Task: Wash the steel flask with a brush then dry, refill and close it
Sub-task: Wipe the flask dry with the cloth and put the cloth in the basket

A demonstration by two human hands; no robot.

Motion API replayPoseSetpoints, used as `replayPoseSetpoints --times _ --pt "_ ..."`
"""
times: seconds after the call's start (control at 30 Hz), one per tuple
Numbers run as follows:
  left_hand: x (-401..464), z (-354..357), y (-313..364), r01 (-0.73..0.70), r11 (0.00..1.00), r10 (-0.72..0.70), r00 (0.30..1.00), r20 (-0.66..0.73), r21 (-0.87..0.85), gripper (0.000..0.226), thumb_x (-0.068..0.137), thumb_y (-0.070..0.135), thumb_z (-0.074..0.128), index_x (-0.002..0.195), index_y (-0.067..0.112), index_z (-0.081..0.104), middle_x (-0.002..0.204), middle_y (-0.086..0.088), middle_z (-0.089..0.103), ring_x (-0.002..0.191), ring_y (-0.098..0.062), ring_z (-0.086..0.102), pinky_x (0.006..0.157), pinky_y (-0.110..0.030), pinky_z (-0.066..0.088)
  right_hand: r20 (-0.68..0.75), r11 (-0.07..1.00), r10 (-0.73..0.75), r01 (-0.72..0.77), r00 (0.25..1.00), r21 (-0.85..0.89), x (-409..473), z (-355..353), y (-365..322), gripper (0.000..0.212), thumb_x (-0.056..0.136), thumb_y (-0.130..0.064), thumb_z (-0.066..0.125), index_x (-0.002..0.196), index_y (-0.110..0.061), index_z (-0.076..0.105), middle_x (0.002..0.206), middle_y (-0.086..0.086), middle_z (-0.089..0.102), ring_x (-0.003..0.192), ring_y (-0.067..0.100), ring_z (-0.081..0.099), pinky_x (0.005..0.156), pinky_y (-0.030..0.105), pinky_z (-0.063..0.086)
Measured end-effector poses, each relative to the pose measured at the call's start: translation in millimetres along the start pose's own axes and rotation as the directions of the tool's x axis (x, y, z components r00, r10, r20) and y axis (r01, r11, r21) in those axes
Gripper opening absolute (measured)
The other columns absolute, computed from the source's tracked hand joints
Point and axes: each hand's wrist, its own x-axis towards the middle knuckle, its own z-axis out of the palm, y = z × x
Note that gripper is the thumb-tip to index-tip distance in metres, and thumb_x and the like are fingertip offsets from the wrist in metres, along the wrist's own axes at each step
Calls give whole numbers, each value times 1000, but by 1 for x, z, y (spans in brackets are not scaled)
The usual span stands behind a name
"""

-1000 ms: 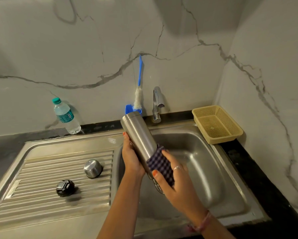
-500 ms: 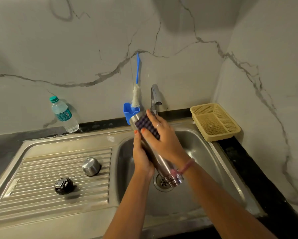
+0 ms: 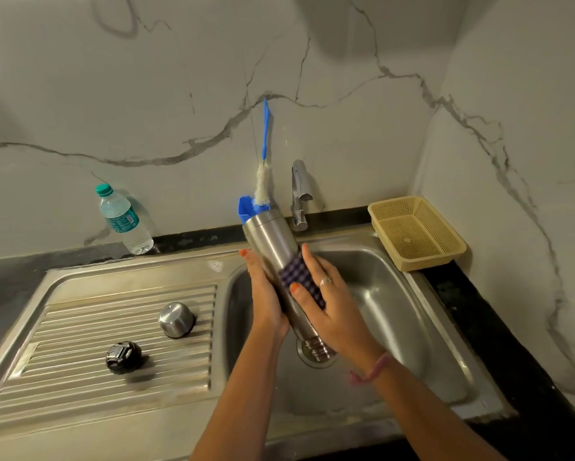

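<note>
The steel flask (image 3: 271, 242) is held tilted over the sink basin (image 3: 395, 314), its threaded mouth pointing down toward the drain (image 3: 316, 359). My left hand (image 3: 266, 294) grips its left side. My right hand (image 3: 329, 304) presses a dark checked cloth (image 3: 296, 276) against the middle of the flask body. The bottle brush (image 3: 263, 181), with a blue handle and white bristles, stands in a blue holder (image 3: 245, 209) behind the flask. On the draining board lie the steel cup lid (image 3: 176, 319) and the black stopper (image 3: 123, 357).
A plastic water bottle (image 3: 123, 221) with a green cap stands at the back left against the wall. The tap (image 3: 300, 194) rises behind the basin. A yellow mesh basket (image 3: 415, 232) sits on the black counter at the right, next to the wall corner.
My right hand slid the cloth up from the flask's lower part to its top end, then back down to the middle. The flask stayed tilted in my left hand.
</note>
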Motion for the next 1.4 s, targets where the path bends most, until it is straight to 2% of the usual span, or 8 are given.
replayPoseSetpoints --times 0.13,0.33,0.6,0.77,0.87,1.03,1.17,1.4 --pt "-10 7 -8 -2 997 -1 999 41 72 86 71 71 71 136 19 53 128 -21 64 115 -39 63 99 -58 51 -37 996 61 -59 997 69 57 -5 -15 63 92 -58 38 147 -49 7 143 4 39 125 18 46 104 42 44" --pt "-7 -2 -7 -49 996 55 995 81 -72 52 89 53 61 128 20 61 126 -18 66 113 -35 64 100 -52 51 18 998 60 -60 998 25 64 0 -20 62 95 -56 39 148 -45 9 148 -1 38 129 18 44 105 41 42" --pt "5 -23 8 31 992 -45 993 -110 -122 65 88 64 52 133 18 55 119 -19 68 103 -29 67 88 -43 55 112 987 137 -145 984 68 -32 12 -4 63 91 -58 34 145 -51 3 141 -11 34 120 -2 42 86 0 35" --pt "6 -15 2 30 999 -34 993 -110 -35 96 63 75 74 137 20 48 125 -19 66 109 -34 68 90 -50 57 116 989 140 -145 983 33 10 9 -4 64 93 -60 37 145 -53 2 140 -3 39 124 12 44 103 33 43" --pt "3 -9 -1 -17 1000 18 1000 -12 24 82 73 61 73 135 12 50 124 -21 66 103 -33 68 83 -44 59 57 984 160 -163 986 71 60 8 -8 68 87 -72 31 145 -53 1 136 7 46 119 23 52 100 46 46" --pt "0 -8 -8 -21 996 17 998 52 84 55 89 54 58 128 15 61 120 -16 69 117 -35 63 104 -49 48 118 980 179 -188 977 64 103 -6 -23 62 98 -53 32 151 -35 7 146 8 42 122 25 52 103 46 44" --pt "2 -8 3 2 997 -2 1000 3 -71 42 98 46 47 120 16 67 115 -15 72 106 -30 68 93 -44 52 121 992 120 -115 985 -53 60 2 -13 64 96 -58 33 148 -47 -2 145 6 39 126 25 45 104 46 41" --pt "1 -13 -2 77 996 -74 995 -63 43 85 68 62 75 137 23 44 122 -17 66 102 -32 69 84 -46 59 98 989 109 -99 989 -105 -20 14 4 63 88 -69 22 140 -59 -12 150 -11 23 130 13 35 106 39 41"
